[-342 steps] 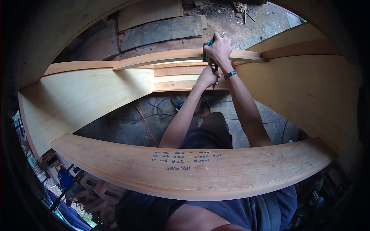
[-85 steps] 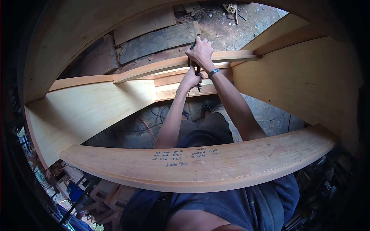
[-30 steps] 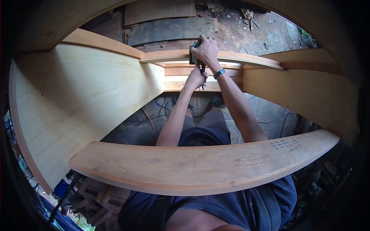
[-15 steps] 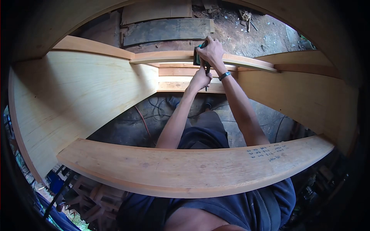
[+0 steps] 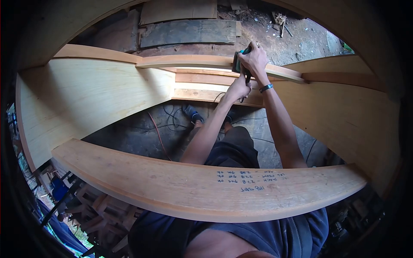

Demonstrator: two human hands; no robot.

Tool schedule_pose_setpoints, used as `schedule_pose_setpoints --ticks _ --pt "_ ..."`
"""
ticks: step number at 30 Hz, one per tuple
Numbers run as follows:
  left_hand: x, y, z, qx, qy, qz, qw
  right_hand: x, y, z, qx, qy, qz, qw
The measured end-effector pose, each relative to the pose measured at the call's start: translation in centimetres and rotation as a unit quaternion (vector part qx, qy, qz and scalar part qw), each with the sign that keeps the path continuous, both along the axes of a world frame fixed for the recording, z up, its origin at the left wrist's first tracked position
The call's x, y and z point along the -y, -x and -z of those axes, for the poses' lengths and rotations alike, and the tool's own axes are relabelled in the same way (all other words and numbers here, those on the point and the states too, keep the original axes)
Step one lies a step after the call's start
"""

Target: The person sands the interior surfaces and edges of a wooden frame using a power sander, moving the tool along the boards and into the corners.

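Observation:
A green-and-black power sander [image 5: 236, 63] rests against the far wooden rail [image 5: 185, 61], right of the rail's middle. My right hand [image 5: 257, 61], with a dark band on its wrist, is wrapped over the top of the tool. Lower down, my left hand [image 5: 239, 89] grips its dark rear part, where a cord hangs. The sander's underside is hidden from me.
Plywood panels [image 5: 103, 94] flank me on both sides. A near board [image 5: 163, 185] with handwriting crosses in front of my chest. Cords [image 5: 170, 118] lie on the floor by my feet. Loose boards [image 5: 189, 32] lie beyond the rail.
Both hands and the sander have moved right along the far rail. My view has shifted slightly, so more of my feet and the handwriting shows.

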State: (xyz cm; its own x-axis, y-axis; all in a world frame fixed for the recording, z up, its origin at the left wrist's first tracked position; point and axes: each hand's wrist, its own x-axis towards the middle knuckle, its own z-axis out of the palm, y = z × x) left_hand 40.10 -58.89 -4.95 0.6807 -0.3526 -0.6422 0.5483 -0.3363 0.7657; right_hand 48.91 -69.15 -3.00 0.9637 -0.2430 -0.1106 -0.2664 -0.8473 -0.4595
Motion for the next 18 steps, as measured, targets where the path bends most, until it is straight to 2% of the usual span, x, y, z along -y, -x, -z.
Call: schedule_pose_setpoints --ticks 8,18 --pt "-1.0 0.2 0.4 0.004 -0.009 -0.006 1.0 -1.2 0.1 0.3 0.002 -0.005 0.001 1.0" --pt "-10.5 -0.8 0.1 0.033 -0.024 -0.04 0.998 -11.5 -1.1 -0.4 0.008 -0.021 -0.014 1.0"
